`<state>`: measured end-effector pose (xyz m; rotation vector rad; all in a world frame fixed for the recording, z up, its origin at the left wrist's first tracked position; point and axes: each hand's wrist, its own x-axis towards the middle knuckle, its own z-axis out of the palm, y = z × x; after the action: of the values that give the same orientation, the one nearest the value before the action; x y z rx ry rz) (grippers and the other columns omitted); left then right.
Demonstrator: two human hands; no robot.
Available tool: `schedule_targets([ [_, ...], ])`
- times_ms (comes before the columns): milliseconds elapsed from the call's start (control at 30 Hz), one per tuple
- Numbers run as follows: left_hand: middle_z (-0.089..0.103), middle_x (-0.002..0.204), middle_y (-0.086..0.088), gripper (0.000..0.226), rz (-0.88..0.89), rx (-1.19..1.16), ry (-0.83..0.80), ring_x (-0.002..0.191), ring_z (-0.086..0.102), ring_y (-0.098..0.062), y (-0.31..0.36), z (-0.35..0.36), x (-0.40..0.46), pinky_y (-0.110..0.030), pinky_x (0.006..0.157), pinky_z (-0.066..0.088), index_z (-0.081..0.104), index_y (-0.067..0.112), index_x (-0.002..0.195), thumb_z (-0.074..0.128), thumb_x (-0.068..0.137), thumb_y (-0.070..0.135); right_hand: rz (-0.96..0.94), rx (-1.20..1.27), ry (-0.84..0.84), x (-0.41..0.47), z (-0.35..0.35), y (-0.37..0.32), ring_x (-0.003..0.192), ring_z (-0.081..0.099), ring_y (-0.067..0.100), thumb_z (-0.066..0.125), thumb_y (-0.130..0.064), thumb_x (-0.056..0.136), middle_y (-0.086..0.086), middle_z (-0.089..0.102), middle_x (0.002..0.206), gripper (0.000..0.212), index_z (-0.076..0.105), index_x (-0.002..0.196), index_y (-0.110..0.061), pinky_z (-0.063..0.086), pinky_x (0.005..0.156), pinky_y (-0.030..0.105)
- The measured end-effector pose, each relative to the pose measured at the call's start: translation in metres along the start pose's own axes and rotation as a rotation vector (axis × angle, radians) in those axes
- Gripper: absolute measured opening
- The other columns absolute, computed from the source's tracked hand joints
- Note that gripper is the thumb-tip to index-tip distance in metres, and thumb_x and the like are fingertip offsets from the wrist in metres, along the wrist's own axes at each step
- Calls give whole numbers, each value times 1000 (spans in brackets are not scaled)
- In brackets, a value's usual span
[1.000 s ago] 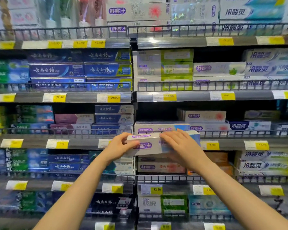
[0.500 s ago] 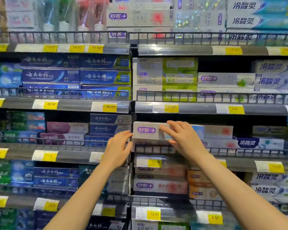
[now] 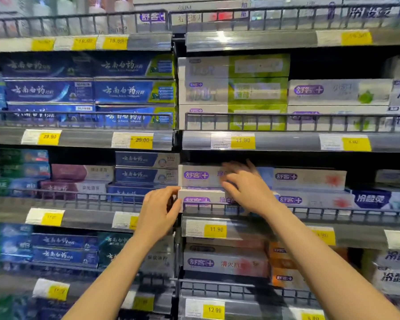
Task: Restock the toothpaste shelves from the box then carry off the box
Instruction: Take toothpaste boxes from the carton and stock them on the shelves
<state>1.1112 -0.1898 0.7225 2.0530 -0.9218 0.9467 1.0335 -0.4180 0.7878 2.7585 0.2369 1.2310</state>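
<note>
We face grey metal store shelves [image 3: 286,141] with wire front rails and yellow price tags [image 3: 242,140], packed with boxed toothpaste. On the third shelf down, a white cardboard toothpaste box with a purple logo [image 3: 200,175] lies atop an identical box [image 3: 201,197]. Our right hand [image 3: 245,188] rests straight, slightly spread fingers on its front. Our left hand [image 3: 158,210] touches the lower box's left end, fingers loosely curled.

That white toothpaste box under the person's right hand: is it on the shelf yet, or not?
On the shelf. The white toothpaste box lies flat on another like it, behind the wire rail, right hand resting on its front.
</note>
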Motion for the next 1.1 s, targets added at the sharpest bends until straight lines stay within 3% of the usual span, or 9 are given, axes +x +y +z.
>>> schedule_targets([
  [100,64,103,5,51,-2,7,-6,98,54,-16,-3,2,1,-35,93,34,58,20,116,32,87,51,21,55,19,-3,2,-3,135,33,18,30,-36,87,-2,46,142,46,69,100,-16,-3,112,29],
  [267,63,102,8,51,22,12,-12,96,54,-13,-4,1,1,-28,89,30,58,22,118,30,87,51,50,69,5,-1,3,-3,136,31,16,30,-32,85,-2,45,143,46,70,101,-15,-8,109,22],
  [433,63,104,5,54,29,30,-25,98,54,-16,-1,-1,1,-28,88,30,57,20,117,28,86,52,33,21,-11,-3,5,-2,139,26,19,44,-24,94,0,41,145,27,68,99,-14,-9,111,28],
  [567,62,114,0,54,9,29,-9,108,54,-21,0,-6,3,-35,97,33,54,15,123,34,86,49,-3,23,26,-13,-2,-8,128,43,27,51,-21,89,9,54,130,18,66,92,-11,9,113,42],
  [733,63,97,0,41,177,103,103,90,58,-21,23,-18,-12,-32,82,33,60,13,111,43,87,41,-4,35,74,-60,-29,-21,117,50,26,45,-30,88,11,57,125,29,63,101,-12,37,102,45],
  [900,63,93,-1,37,339,78,-98,88,58,-22,56,7,-62,-31,73,34,61,13,104,45,86,41,131,-62,-50,-152,-50,-33,109,56,26,49,-32,87,9,60,120,36,62,113,-11,46,90,37],
  [1100,62,87,-3,41,514,13,-409,78,59,-26,128,71,-135,-34,64,42,61,11,99,41,83,44,396,-142,-290,-298,-76,-50,107,58,28,62,-26,88,10,61,118,38,59,121,-8,50,87,39],
])
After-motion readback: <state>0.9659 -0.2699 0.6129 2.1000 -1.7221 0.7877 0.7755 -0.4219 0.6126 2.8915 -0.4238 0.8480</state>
